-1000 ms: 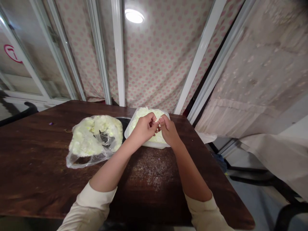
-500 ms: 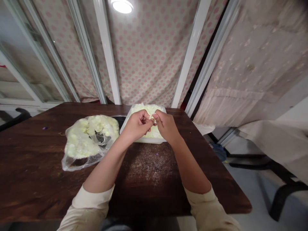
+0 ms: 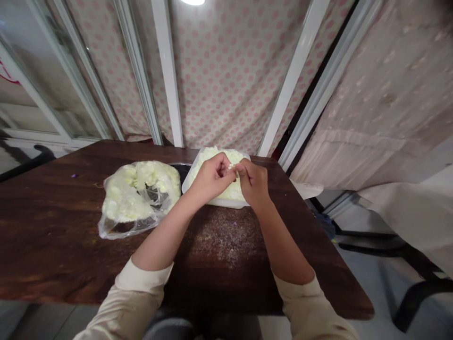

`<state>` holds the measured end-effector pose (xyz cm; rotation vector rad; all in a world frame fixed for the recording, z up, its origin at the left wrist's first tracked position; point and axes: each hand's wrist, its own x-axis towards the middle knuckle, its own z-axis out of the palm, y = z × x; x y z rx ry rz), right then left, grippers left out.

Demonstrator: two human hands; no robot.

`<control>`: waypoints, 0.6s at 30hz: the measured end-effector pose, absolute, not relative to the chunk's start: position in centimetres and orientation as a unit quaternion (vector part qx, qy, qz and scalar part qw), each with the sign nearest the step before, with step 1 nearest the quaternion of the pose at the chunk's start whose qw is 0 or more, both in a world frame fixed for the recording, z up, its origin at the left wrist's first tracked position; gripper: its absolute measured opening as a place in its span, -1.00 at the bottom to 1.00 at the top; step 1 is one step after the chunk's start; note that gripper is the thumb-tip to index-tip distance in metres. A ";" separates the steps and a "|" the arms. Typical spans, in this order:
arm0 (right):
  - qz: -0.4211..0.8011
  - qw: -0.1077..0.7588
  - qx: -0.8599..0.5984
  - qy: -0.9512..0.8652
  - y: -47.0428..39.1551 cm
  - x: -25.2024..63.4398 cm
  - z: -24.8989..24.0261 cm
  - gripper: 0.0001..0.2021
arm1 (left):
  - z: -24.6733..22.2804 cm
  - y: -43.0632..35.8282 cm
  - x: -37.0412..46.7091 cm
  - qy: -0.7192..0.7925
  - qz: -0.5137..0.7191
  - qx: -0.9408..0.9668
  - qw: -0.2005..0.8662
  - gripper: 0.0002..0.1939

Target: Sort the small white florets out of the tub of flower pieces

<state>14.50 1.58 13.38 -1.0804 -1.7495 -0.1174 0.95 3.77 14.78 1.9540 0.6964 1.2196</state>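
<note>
My left hand (image 3: 215, 177) and my right hand (image 3: 254, 182) meet above a white rectangular tub (image 3: 226, 203). Both are closed, with thumbs and fingertips pinching a small pale yellow-white piece (image 3: 231, 166) between them. Its kind is too small to make out. Pale, crumbly yellow-white pieces (image 3: 208, 153) are heaped in the tub, partly hidden behind my hands. To the left lies a clear plastic bag (image 3: 120, 231), its mouth open, holding more pale yellow-white lumps (image 3: 122, 198).
A dark round container (image 3: 182, 170) stands between the bag and the tub. Fine whitish grains (image 3: 230, 241) are scattered on the dark wooden table (image 3: 53, 236) before me. Behind it hang a dotted curtain (image 3: 230, 85) and white frames. A black chair (image 3: 417, 293) stands at right.
The view has shifted slightly, so the table things appear a little higher and farther right. My hands stay together over the tub, fingers working at the small piece.
</note>
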 end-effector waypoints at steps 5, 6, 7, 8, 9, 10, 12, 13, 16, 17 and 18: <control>0.103 0.591 -0.430 -0.675 2.5 14.1 12.8 -0.58 | 15.1 3.6 0.7 0.234 0.420 0.812 0.331 -0.79; 0.135 0.601 -0.424 -0.664 2.5 14.0 12.8 -0.59 | 15.0 3.6 0.8 0.225 0.421 0.803 0.356 -0.76; 0.168 0.609 -0.418 -0.653 2.4 13.8 12.8 -0.59 | 14.9 3.6 0.8 0.212 0.422 0.790 0.390 -0.74; 0.199 0.615 -0.410 -0.643 2.3 13.7 12.8 -0.59 | 14.8 3.7 0.9 0.197 0.423 0.774 0.429 -0.72; 0.227 0.619 -0.402 -0.636 2.2 13.6 12.9 -0.59 | 14.7 3.7 1.0 0.181 0.422 0.756 0.466 -0.71; 0.250 0.620 -0.393 -0.632 2.1 13.4 12.9 -0.59 | 14.6 3.8 1.0 0.168 0.421 0.739 0.498 -0.71; 0.269 0.622 -0.382 -0.628 1.9 13.3 13.0 -0.58 | 14.5 3.9 1.2 0.158 0.427 0.709 0.538 -0.70; 0.265 0.623 -0.382 -0.629 1.9 13.2 13.1 -0.58 | 14.4 4.0 1.3 0.160 0.432 0.699 0.546 -0.69; 0.249 0.617 -0.395 -0.634 2.3 13.5 13.1 -0.60 | 14.2 4.3 1.6 0.174 0.447 0.697 0.533 -0.65; 0.254 0.611 -0.397 -0.636 2.5 13.7 13.0 -0.61 | 14.1 4.4 1.7 0.179 0.449 0.702 0.522 -0.64; 0.264 0.604 -0.399 -0.637 2.7 13.9 12.9 -0.61 | 13.9 4.5 1.8 0.182 0.451 0.709 0.512 -0.64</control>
